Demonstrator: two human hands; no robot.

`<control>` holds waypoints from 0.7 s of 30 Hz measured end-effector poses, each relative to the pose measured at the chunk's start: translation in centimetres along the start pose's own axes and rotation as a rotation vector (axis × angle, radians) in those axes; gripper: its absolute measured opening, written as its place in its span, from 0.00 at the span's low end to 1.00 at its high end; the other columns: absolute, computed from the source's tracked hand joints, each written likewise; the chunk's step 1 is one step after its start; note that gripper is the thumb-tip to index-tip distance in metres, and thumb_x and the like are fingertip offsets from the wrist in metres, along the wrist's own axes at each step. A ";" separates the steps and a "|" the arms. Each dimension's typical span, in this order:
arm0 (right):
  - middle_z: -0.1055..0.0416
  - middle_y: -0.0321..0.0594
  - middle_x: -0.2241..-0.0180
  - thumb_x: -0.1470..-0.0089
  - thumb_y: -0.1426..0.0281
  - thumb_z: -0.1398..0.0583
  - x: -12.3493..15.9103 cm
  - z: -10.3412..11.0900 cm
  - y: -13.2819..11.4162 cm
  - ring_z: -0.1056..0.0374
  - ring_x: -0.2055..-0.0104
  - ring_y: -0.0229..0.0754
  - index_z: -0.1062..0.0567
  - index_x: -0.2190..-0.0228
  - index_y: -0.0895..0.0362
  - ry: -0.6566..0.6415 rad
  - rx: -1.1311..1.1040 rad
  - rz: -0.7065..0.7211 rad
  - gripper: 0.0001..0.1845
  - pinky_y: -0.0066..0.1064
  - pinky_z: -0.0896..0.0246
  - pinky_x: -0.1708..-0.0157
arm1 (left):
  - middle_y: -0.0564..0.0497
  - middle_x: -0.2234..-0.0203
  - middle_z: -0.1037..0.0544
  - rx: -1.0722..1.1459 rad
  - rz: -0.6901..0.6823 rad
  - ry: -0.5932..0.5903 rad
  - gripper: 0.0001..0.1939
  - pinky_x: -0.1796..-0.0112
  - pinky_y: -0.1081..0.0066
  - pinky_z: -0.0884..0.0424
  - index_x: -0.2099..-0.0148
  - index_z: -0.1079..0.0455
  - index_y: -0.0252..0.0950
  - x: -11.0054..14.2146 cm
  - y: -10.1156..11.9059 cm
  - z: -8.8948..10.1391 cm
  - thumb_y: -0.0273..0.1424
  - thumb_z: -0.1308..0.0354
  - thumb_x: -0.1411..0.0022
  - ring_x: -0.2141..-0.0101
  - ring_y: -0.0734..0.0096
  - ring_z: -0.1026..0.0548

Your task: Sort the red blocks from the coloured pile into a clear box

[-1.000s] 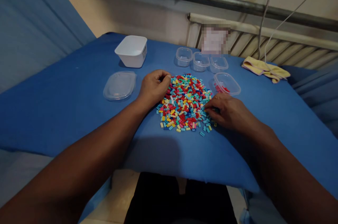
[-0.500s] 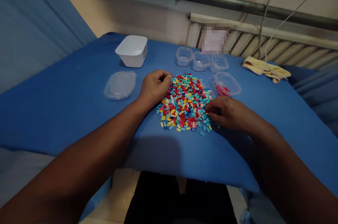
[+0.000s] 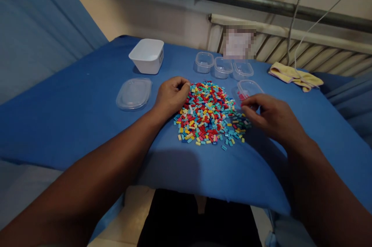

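Observation:
A heap of small toy building bricks [image 3: 207, 113] in red, blue, yellow, green and white is spread on the blue cloth. At its upper left edge rests my left hand [image 3: 173, 94], thumb and fingers curled together; anything between them is hidden. My right hand [image 3: 269, 117] is in a pinch just right of the heap, raised in front of a clear plastic tub [image 3: 250, 87]. Red bricks [image 3: 241, 95] lie inside that tub, partly covered by the hand. Whatever the right fingertips hold is too small to make out.
Three more clear tubs [image 3: 223, 69] stand in a row behind the heap. To the left are a white plastic bin [image 3: 148, 57] and clear lids [image 3: 134, 94]. A yellow cloth [image 3: 295, 76] lies at the back right, below hanging cords and a radiator [image 3: 276, 39].
My right hand has lifted off the right side of the heap and moved right and up to the tub with red bricks. My left hand has stayed by the heap.

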State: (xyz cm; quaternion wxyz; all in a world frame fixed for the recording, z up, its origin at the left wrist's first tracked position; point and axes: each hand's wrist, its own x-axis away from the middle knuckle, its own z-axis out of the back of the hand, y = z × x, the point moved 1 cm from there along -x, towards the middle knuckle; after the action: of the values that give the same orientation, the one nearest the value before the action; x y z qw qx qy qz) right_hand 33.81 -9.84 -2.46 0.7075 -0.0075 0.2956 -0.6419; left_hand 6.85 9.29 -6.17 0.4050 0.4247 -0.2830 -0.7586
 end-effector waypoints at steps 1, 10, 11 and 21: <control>0.17 0.44 0.63 0.35 0.66 0.37 -0.2 0.2 0.6 0.23 0.63 0.48 0.17 0.59 0.53 0.097 0.069 -0.023 0.08 0.39 0.30 0.60 | 0.51 0.67 0.17 -0.005 -0.001 -0.001 0.12 0.62 0.66 0.30 0.59 0.18 0.36 0.0 -0.1 0.0 0.37 0.39 0.31 0.66 0.65 0.23; 0.15 0.50 0.56 0.32 0.67 0.38 -0.7 -0.4 3.6 0.21 0.54 0.57 0.15 0.54 0.54 0.270 0.243 -0.010 0.12 0.47 0.28 0.53 | 0.51 0.69 0.18 -0.004 0.010 -0.013 0.12 0.63 0.67 0.30 0.59 0.18 0.36 -0.1 -0.4 0.0 0.37 0.39 0.31 0.67 0.66 0.24; 0.15 0.49 0.57 0.31 0.67 0.38 -0.7 -0.6 3.1 0.20 0.55 0.56 0.15 0.54 0.54 0.253 0.210 0.027 0.11 0.45 0.28 0.54 | 0.51 0.69 0.18 0.002 0.009 -0.012 0.12 0.63 0.67 0.31 0.59 0.18 0.36 -0.1 -0.3 0.0 0.37 0.39 0.31 0.68 0.66 0.25; 0.18 0.45 0.60 0.29 0.70 0.39 -0.6 -3.6 0.7 0.24 0.58 0.49 0.16 0.60 0.53 -0.218 0.133 0.248 0.10 0.39 0.31 0.57 | 0.51 0.67 0.17 0.005 -0.006 -0.004 0.11 0.61 0.67 0.30 0.58 0.18 0.36 -0.1 -0.1 0.1 0.37 0.39 0.31 0.66 0.66 0.24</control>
State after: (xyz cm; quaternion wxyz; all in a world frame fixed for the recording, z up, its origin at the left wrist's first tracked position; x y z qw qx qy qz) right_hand 32.88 -7.90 -5.42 0.8080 0.0063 0.1725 -0.5634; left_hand 6.76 9.44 -6.21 0.4011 0.4250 -0.2843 -0.7601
